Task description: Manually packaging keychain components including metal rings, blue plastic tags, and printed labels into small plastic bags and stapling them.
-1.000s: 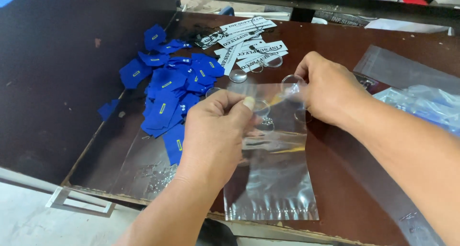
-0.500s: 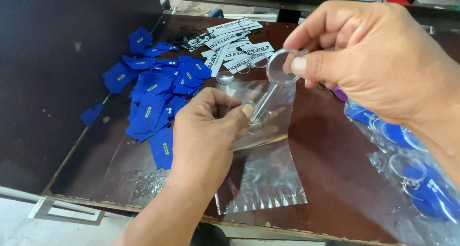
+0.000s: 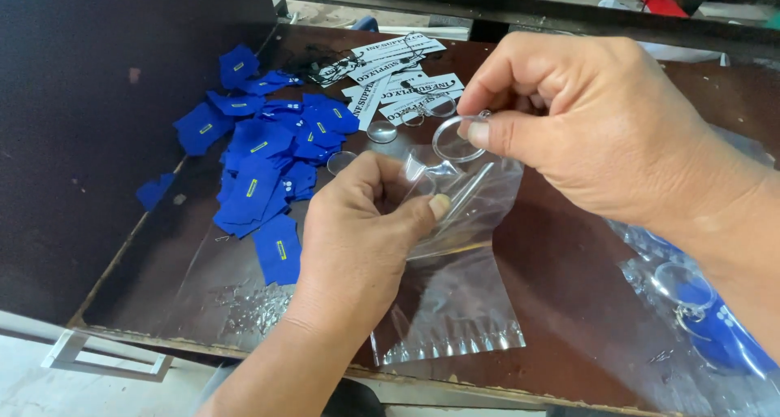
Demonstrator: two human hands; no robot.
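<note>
My left hand (image 3: pixel 357 238) pinches the upper edge of a clear plastic bag (image 3: pixel 455 303) that hangs down over the dark brown table (image 3: pixel 561 279). My right hand (image 3: pixel 601 124) holds a clear round disc with a small metal ring (image 3: pixel 453 137) between thumb and fingers, right at the mouth of the bag. The bag's lower part lies flat on the table near its front edge.
A heap of small blue fabric tags (image 3: pixel 268 157) lies at the left. White printed strips (image 3: pixel 398 76) sit at the back, with loose clear discs (image 3: pixel 382 131) beside them. More clear bags holding blue pieces (image 3: pixel 715 327) lie at the right. Tiny metal bits (image 3: pixel 252 303) are scattered near the front edge.
My right hand has come closer to the camera and lowered the clear disc to the mouth of the bag. My left hand keeps its grip on the bag's edge.
</note>
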